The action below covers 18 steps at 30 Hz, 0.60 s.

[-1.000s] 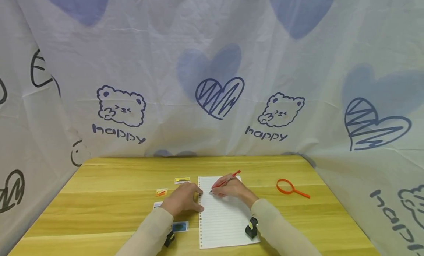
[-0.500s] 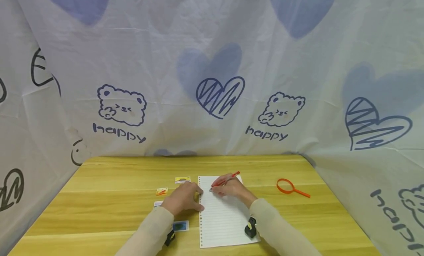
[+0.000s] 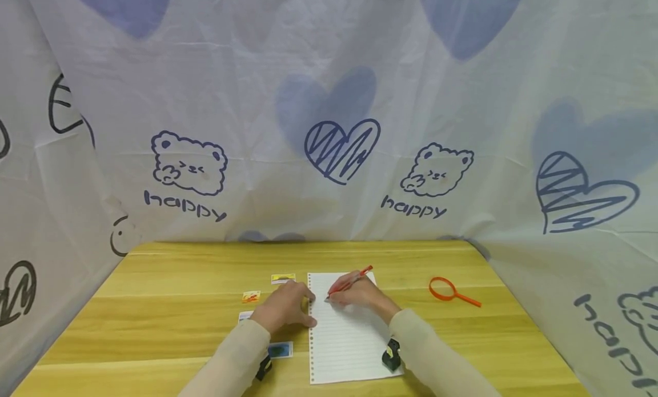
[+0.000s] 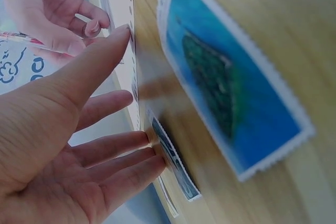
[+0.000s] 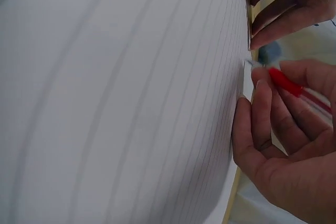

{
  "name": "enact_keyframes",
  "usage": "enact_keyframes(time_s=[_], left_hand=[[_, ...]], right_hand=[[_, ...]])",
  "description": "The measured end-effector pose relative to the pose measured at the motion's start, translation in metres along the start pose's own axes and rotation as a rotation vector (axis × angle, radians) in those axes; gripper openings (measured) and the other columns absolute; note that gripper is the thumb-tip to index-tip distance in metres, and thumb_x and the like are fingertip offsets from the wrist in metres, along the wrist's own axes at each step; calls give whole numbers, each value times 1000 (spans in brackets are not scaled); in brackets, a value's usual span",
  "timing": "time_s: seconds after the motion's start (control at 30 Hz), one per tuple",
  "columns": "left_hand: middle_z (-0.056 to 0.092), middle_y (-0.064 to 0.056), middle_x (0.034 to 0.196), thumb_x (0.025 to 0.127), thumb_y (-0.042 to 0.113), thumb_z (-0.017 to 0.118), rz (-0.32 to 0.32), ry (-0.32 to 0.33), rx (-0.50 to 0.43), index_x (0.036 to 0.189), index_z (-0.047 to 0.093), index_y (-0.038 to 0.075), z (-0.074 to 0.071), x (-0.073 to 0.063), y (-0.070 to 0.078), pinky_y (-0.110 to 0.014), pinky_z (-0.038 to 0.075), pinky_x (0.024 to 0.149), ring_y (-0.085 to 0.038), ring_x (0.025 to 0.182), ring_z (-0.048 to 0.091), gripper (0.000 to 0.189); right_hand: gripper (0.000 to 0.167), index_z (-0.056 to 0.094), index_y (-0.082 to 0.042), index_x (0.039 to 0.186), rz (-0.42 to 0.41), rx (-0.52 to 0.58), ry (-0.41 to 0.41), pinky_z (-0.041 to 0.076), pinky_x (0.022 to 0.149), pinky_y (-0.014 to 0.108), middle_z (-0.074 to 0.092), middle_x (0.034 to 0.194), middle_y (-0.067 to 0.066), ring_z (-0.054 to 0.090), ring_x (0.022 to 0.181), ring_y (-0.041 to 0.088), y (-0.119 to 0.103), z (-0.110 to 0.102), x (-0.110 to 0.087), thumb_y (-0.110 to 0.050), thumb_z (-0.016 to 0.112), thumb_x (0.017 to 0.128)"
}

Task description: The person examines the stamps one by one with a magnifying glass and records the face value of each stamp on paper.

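Note:
A sheet of lined, hole-punched paper [image 3: 346,348] lies on the table. My right hand [image 3: 360,294] pinches a red pen [image 5: 286,81], whose tip is at the upper left of the sheet. The outer edge of that hand rests on the paper. My left hand [image 3: 281,308] has its thumb and fingertips at the punched left edge, fingers fairly straight. Close to the left hand are stamps: a blue one [image 4: 220,72] showing a dark green shape, and another [image 4: 176,158] by the fingertips. Any fresh writing is too small to make out.
A yellow stamp [image 3: 283,279] and an orange-and-yellow one [image 3: 251,297] lie beyond and left of my left hand. A stamp [image 3: 244,316] is partly covered by the left wrist. An orange magnifying glass [image 3: 468,300] lies right of the paper. Printed cloth [image 3: 267,185] hangs behind the wooden table.
The pen and my right fingers shift slightly over the upper left of the sheet, a little up, then back down. My left hand stays in place.

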<state>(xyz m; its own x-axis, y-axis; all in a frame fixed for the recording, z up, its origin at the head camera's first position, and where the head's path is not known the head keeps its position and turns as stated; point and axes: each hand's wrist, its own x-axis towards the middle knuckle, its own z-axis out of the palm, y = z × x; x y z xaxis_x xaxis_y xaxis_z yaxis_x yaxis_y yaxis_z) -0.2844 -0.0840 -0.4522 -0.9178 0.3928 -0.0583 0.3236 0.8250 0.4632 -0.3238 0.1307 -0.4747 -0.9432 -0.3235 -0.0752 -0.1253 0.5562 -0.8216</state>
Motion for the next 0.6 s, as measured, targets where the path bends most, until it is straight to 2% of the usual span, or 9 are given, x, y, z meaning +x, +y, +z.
enact_keyframes(time_s=[0.23,0.6], left_hand=[[72,-16,126,74,25,94,26,8,-6,118,76,3,2,0,0,-53,51,107,-35,119,64,52],[73,-15,124,75,26,94,17,11,-1,118,76,3,0,0,0,-52,51,106,-33,115,64,52]], right_hand=[[11,79,-9,97,55,32,84,56,64,24,78,84,2,67,70,10,3,0,-1,-17,78,90],[9,79,-8,96,73,46,82,55,64,23,77,82,-1,65,69,10,1,0,-1,-15,78,89]])
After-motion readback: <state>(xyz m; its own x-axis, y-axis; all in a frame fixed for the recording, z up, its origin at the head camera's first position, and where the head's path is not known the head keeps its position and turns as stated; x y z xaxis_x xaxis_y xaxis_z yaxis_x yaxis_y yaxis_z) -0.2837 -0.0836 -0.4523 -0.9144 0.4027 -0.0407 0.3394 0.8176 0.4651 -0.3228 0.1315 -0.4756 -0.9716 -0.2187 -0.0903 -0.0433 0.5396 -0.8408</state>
